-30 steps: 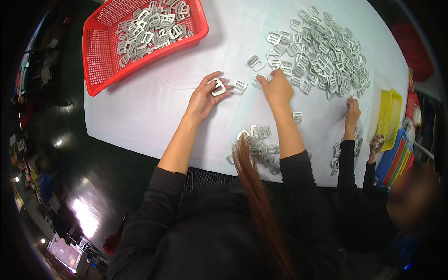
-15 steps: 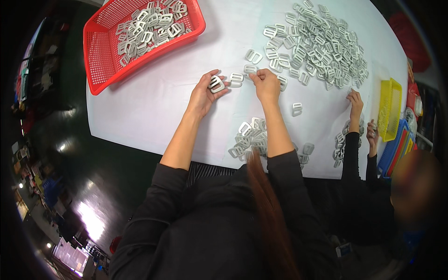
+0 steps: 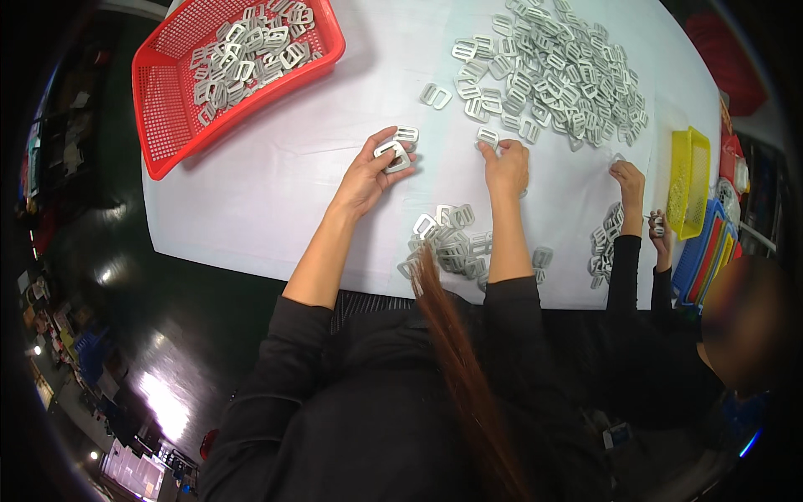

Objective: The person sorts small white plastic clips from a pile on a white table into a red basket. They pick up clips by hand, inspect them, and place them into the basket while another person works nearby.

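Here, the left hand (image 3: 368, 174) holds a grey metal buckle (image 3: 391, 156) just above the white bench (image 3: 276, 184), its fingers closed around the piece, with a second buckle (image 3: 406, 134) lying just beyond the fingertips. The right hand (image 3: 506, 167) rests palm-down on the bench, fingertips pressed on another grey buckle (image 3: 488, 136) at the near edge of the big heap of buckles (image 3: 556, 75); whether those fingers grip it or only touch it I cannot tell. A smaller pile (image 3: 456, 247) sits between the forearms, close to the bench's near edge. A red basket (image 3: 167, 100) at the far left holds more buckles. To the right, another person's hands (image 3: 629, 180) work beside their own small pile (image 3: 606, 243), near a yellow basket (image 3: 687, 180).
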Tool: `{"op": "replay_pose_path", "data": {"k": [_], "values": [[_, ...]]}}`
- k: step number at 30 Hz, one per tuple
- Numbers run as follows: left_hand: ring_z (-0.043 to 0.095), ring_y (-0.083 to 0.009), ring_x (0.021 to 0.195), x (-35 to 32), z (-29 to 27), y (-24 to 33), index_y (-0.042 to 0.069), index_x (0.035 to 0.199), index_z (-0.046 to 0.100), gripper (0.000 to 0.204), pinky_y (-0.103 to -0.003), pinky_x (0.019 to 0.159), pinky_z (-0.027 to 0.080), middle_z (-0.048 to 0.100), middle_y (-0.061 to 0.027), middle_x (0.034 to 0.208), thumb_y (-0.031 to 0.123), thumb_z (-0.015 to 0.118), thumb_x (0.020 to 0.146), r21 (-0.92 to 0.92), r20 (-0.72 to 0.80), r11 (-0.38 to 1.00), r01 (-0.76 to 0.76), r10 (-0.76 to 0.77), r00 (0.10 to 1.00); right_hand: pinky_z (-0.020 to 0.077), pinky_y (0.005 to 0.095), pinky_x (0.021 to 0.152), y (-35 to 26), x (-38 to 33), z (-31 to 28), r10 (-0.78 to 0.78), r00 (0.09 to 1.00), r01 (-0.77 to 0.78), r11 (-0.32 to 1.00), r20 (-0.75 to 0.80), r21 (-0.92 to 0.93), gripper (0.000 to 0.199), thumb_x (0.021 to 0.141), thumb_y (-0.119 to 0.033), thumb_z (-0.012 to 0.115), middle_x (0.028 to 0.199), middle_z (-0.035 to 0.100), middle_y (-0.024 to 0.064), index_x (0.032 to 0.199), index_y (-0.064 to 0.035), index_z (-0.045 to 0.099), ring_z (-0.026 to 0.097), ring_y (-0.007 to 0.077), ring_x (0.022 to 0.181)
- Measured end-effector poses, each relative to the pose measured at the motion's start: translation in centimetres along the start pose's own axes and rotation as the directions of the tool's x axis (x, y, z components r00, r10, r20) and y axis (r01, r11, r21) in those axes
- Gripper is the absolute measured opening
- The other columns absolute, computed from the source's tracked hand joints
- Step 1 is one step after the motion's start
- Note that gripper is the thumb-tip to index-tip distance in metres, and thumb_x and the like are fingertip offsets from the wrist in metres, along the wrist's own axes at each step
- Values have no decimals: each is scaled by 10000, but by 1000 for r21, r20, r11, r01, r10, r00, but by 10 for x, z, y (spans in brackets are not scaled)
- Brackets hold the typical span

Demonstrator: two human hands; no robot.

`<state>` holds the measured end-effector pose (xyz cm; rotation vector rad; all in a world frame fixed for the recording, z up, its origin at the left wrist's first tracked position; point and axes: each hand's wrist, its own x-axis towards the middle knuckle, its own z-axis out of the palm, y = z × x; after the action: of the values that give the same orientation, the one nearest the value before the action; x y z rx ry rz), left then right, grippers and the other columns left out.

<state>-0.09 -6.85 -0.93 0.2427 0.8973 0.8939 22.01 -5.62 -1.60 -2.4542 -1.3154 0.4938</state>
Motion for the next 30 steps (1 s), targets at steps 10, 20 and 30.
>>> {"op": "replay_pose_path", "data": {"k": [10, 20, 30], "values": [[558, -221, 999, 28, 37, -14, 57, 1240, 414, 337, -372, 911, 472, 532, -111, 1093, 135, 459, 915, 89, 91, 991, 99, -107, 990, 438, 287, 492, -37, -21, -12, -236, 829, -98, 832, 507, 547, 203, 694, -137, 715, 606, 591, 96, 758, 10, 590, 568, 158, 501], [559, -233, 1012, 39, 40, -2, 52, 1237, 418, 349, -353, 871, 514, 527, -120, 1109, 84, 483, 896, 47, 30, 996, 82, -84, 996, 474, 381, 642, -43, 68, 10, -636, 759, 643, 766, -137, 4, 226, 704, -242, 697, 725, 571, 56, 828, -65, 631, 576, 258, 765], [543, -261, 1036, 52, 43, 3, 16, 1240, 391, 355, -376, 893, 492, 499, -143, 1144, 212, 387, 943, -67, 49, 998, 14, -11, 999, 455, 264, 544, -40, 45, 13, -203, 946, -19, 743, 252, 669, 134, 776, -138, 645, 770, 622, 42, 870, -44, 632, 595, 155, 678]]}}
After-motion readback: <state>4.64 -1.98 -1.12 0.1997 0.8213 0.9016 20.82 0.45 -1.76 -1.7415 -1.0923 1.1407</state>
